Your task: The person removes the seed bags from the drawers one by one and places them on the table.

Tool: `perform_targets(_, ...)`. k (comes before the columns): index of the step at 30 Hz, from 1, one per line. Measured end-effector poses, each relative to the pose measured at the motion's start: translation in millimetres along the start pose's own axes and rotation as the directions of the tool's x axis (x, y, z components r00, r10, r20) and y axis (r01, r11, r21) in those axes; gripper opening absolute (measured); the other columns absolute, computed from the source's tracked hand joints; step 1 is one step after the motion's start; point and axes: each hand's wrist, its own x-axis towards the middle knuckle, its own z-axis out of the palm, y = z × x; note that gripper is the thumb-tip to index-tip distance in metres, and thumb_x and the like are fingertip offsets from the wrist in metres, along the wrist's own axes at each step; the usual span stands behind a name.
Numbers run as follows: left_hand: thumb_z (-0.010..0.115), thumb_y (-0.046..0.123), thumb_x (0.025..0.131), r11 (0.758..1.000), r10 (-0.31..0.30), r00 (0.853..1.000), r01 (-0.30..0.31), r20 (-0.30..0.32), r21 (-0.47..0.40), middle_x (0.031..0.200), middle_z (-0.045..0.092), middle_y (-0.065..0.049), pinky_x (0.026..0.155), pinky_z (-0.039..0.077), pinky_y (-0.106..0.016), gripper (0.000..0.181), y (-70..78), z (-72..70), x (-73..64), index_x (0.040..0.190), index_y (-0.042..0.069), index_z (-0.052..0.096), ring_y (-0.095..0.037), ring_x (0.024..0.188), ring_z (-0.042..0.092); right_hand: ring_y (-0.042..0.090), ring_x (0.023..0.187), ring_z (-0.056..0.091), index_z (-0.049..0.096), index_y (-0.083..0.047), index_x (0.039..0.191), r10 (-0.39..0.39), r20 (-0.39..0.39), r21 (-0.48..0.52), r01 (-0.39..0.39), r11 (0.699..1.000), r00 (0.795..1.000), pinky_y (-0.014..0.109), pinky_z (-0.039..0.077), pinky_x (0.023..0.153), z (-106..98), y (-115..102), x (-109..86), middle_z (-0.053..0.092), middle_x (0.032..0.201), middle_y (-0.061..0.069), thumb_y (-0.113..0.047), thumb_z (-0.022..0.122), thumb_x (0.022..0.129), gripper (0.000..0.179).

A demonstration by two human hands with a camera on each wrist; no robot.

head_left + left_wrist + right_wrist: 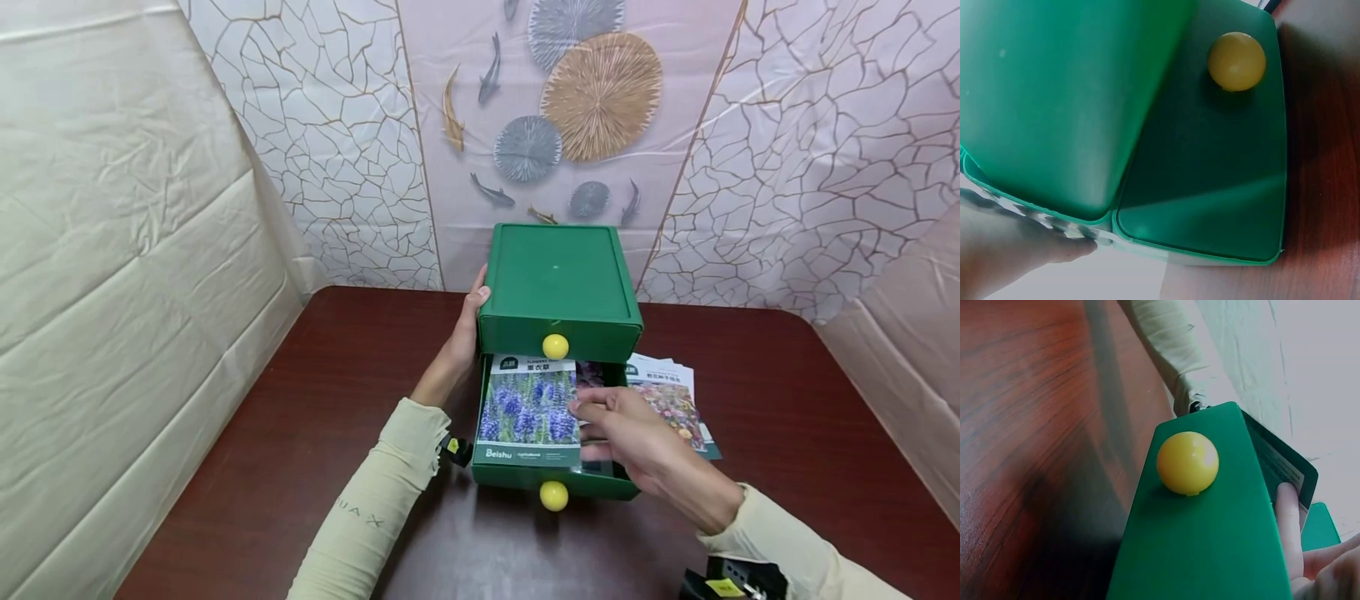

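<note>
A green two-drawer box (558, 271) stands on the table, its lower drawer (506, 477) pulled out and its upper drawer closed. My left hand (467, 321) rests against the box's left side, near the upper front corner. My right hand (637, 433) pinches the right edge of a seed packet (525, 417) with purple flowers and white lettering. That packet tilts up over the open drawer, and darker packets (590, 373) lie behind it inside. In the right wrist view, a finger (1288, 519) presses on the packet's dark back (1275, 465).
More flower packets (663, 387) lie in a loose stack on the table, right of the box. Yellow ball knobs (553, 496) stick out from both drawer fronts. The dark red-brown table (337, 375) ends at a patterned cloth backdrop (337, 150).
</note>
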Motion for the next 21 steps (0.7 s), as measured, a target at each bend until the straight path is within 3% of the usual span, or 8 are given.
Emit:
perform_targets(3, 0.029, 0.055, 0.095, 1.0, 0.001, 1.0, -0.001, -0.001, -0.002, 0.176, 0.011, -0.004, 0.111, 0.036, -0.053, 0.085, -0.3, -0.7, 0.0, 0.172, 0.03, 0.003, -0.038, 0.131, 0.047, 0.026, 0.12, 0.057, 0.029, 0.011, 0.16, -0.007, 0.004, -0.001, 0.007, 1.0, 1.0, 0.027, 0.057, 0.07, -3, 1, -2.9, 0.042, 0.156, 0.024, -0.016, 0.047, 0.113, 0.058)
perform_targets(7, 0.029, 0.056, 0.094, 1.0, 0.009, 1.0, -0.009, 0.001, -0.003, 0.176, 0.01, -0.004, 0.114, 0.032, -0.054, 0.087, -1.0, -0.9, -0.1, 0.172, 0.029, 0.003, -0.037, 0.141, 0.04, 0.015, 0.091, 0.052, 0.032, 0.01, 0.159, -0.008, 0.011, 0.018, 0.008, 1.0, 1.0, 0.025, 0.051, 0.064, -6, 2, -5.9, 0.055, 0.121, 0.013, -0.016, 0.047, 0.113, 0.056)
perform_targets(13, 0.029, 0.052, 0.096, 0.999, 0.033, 0.999, -0.032, 0.013, -0.006, 0.177, 0.007, -0.004, 0.119, 0.026, -0.058, 0.085, -1.5, -0.3, 0.8, 0.172, 0.027, 0.003, -0.035, 0.152, 0.029, 0.012, 0.076, 0.037, 0.038, 0.006, 0.155, -0.014, -0.001, 0.026, 0.014, 1.0, 1.0, 0.028, 0.041, 0.064, -13, 3, -9.8, 0.046, 0.097, -0.002, -0.019, 0.048, 0.112, 0.051)
perform_targets(16, 0.028, 0.051, 0.096, 0.999, 0.042, 0.999, -0.042, 0.023, -0.008, 0.177, 0.007, -0.004, 0.119, 0.025, -0.059, 0.084, -1.8, -0.5, 1.3, 0.172, 0.026, 0.003, -0.035, 0.153, 0.027, 0.012, 0.069, 0.033, 0.049, 0.002, 0.143, -0.024, 0.003, 0.063, 0.024, 0.998, 1.0, 0.026, 0.042, 0.062, -16, 4, -10.4, 0.036, 0.08, -0.006, -0.018, 0.05, 0.111, 0.037)
perform_targets(19, 0.028, 0.052, 0.096, 0.999, 0.043, 0.999, -0.043, 0.031, -0.009, 0.177, 0.007, -0.004, 0.12, 0.025, -0.059, 0.084, -1.8, -0.9, 1.8, 0.172, 0.026, 0.002, -0.035, 0.153, 0.027, 0.008, 0.07, 0.05, 0.053, 0.0, 0.131, -0.035, 0.03, 0.132, 0.031, 0.991, 0.999, 0.026, 0.053, 0.066, -19, 3, -11.5, 0.049, 0.078, -0.007, -0.016, 0.05, 0.112, 0.025)
perform_targets(21, 0.029, 0.053, 0.096, 0.999, 0.04, 0.999, -0.04, 0.031, -0.009, 0.177, 0.007, -0.003, 0.12, 0.024, -0.06, 0.085, -1.0, -1.0, 1.9, 0.172, 0.027, 0.002, -0.035, 0.153, 0.026, 0.009, 0.08, 0.066, 0.054, 0.001, 0.132, -0.042, 0.051, 0.18, 0.032, 0.983, 0.998, 0.031, 0.061, 0.073, -20, 3, -12.8, 0.065, 0.088, -0.004, -0.016, 0.049, 0.112, 0.026)
